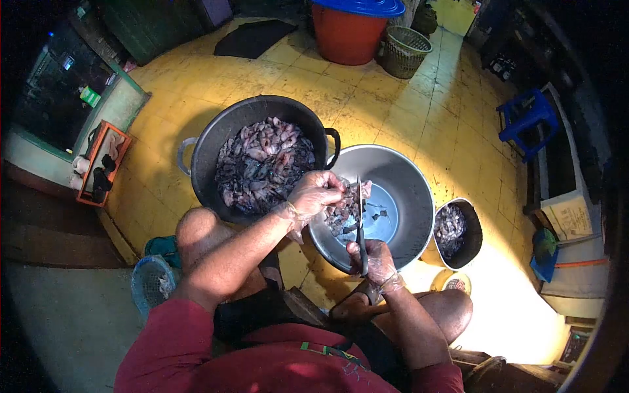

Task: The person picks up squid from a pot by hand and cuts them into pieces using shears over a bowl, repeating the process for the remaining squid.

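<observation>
My left hand (319, 191), in a clear plastic glove, is closed with its fingertips pinching a small squid, mostly hidden by the fingers, above the grey basin (419, 229). In my gloved right hand (377, 261) is a knife (361, 223) with a dark handle, its blade pointing away from me. A pinkish piece of squid (365, 189) shows beside the blade. Dark scraps and some water lie in the basin below. To the left, a big black tub (252, 108) with handles holds a heap of squid (262, 160).
A smaller container (477, 230) with pale squid stands right of the basin. Beyond are a red tub (347, 39) with a blue lid, a woven basket (406, 52) and a blue stool (529, 123). A light-blue basket (145, 288) sits by my left knee. The yellow tiled floor looks wet.
</observation>
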Demonstrator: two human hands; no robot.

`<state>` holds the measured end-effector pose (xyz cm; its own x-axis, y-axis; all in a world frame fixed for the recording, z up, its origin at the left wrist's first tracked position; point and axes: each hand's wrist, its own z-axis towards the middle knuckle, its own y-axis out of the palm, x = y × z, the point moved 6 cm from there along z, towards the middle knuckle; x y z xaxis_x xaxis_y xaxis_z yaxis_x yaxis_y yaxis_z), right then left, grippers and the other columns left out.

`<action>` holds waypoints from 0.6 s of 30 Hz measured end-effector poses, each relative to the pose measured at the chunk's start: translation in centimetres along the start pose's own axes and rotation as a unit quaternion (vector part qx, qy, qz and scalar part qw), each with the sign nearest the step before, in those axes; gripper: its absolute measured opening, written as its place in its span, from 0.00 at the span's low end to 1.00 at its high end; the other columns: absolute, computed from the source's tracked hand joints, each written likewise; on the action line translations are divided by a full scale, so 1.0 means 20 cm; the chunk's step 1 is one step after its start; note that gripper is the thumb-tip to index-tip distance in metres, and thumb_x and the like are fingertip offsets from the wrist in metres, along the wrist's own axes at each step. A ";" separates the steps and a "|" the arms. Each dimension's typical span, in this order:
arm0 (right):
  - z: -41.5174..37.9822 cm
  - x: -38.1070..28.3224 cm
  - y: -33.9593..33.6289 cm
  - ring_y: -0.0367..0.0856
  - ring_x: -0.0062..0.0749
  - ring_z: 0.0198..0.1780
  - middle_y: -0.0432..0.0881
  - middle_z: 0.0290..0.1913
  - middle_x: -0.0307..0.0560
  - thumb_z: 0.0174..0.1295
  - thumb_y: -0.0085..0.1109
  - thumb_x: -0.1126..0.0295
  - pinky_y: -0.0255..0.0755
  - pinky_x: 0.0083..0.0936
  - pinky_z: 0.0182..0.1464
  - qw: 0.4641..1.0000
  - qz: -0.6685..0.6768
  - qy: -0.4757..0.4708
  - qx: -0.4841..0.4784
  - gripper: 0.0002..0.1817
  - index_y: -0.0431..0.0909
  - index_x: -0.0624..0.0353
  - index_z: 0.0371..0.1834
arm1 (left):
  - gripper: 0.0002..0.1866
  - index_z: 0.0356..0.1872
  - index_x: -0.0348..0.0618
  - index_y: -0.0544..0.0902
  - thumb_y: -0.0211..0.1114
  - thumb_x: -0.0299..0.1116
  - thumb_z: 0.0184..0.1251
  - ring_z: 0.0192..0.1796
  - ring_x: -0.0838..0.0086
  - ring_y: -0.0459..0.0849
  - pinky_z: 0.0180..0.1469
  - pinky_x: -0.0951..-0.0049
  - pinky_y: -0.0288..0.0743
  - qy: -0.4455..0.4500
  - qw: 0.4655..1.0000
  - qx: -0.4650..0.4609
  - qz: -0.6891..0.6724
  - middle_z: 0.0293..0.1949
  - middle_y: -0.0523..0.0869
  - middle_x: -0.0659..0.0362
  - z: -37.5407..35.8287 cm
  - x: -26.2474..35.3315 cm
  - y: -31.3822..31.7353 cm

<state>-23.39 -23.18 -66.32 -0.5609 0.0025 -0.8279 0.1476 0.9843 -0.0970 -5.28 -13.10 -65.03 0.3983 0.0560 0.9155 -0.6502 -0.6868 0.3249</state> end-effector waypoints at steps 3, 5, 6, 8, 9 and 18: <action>-0.01 -0.03 -0.02 0.76 0.24 0.22 0.78 0.19 0.42 0.59 0.66 0.48 0.69 0.25 0.26 1.000 -0.024 0.002 0.016 0.27 0.82 0.67 0.28 | 0.05 0.38 0.38 0.78 0.62 0.19 0.63 0.34 0.77 0.83 0.40 0.75 0.81 -0.001 1.000 0.005 -0.027 0.36 0.82 0.59 -0.01 0.02 0.02; -0.02 -0.06 -0.04 0.77 0.28 0.24 0.80 0.21 0.47 0.58 0.67 0.49 0.71 0.30 0.30 0.993 -0.104 -0.003 0.053 0.25 0.84 0.67 0.32 | 0.06 0.39 0.38 0.77 0.63 0.20 0.63 0.33 0.77 0.83 0.40 0.75 0.81 0.003 0.997 0.015 -0.079 0.37 0.82 0.60 -0.03 0.08 0.06; -0.01 -0.04 -0.04 0.77 0.28 0.24 0.80 0.21 0.47 0.58 0.67 0.49 0.71 0.30 0.30 0.993 -0.104 -0.003 0.053 0.25 0.84 0.67 0.32 | 0.07 0.40 0.38 0.76 0.64 0.21 0.63 0.33 0.77 0.83 0.40 0.76 0.81 0.016 0.998 0.006 -0.055 0.37 0.81 0.60 -0.05 0.12 0.10; 0.00 -0.03 -0.04 0.80 0.31 0.26 0.83 0.23 0.52 0.57 0.68 0.50 0.73 0.34 0.34 0.988 -0.134 -0.040 0.071 0.24 0.84 0.65 0.33 | 0.09 0.42 0.39 0.76 0.66 0.22 0.63 0.33 0.77 0.83 0.39 0.76 0.82 0.028 0.999 -0.002 -0.032 0.38 0.81 0.60 -0.06 0.13 0.12; 0.00 -0.05 -0.03 0.80 0.31 0.26 0.83 0.23 0.52 0.57 0.68 0.50 0.73 0.34 0.34 0.988 -0.135 -0.040 0.070 0.24 0.84 0.65 0.33 | 0.09 0.41 0.39 0.75 0.66 0.23 0.63 0.34 0.77 0.83 0.38 0.76 0.81 0.024 0.999 -0.001 -0.023 0.37 0.81 0.60 -0.06 0.11 0.12; -0.04 -0.12 -0.02 0.79 0.22 0.23 0.80 0.19 0.45 0.58 0.67 0.49 0.72 0.26 0.27 0.964 -0.227 -0.102 0.095 0.25 0.82 0.66 0.29 | 0.07 0.35 0.40 0.74 0.64 0.21 0.60 0.29 0.79 0.80 0.31 0.78 0.79 0.038 0.998 0.022 -0.035 0.33 0.81 0.61 -0.05 0.07 0.10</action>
<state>-22.78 -23.41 -63.76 -0.4336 -0.4755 -0.7654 0.0819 0.8251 -0.5590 -6.60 -13.69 -62.84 0.3910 0.1586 0.9066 -0.5928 -0.7101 0.3799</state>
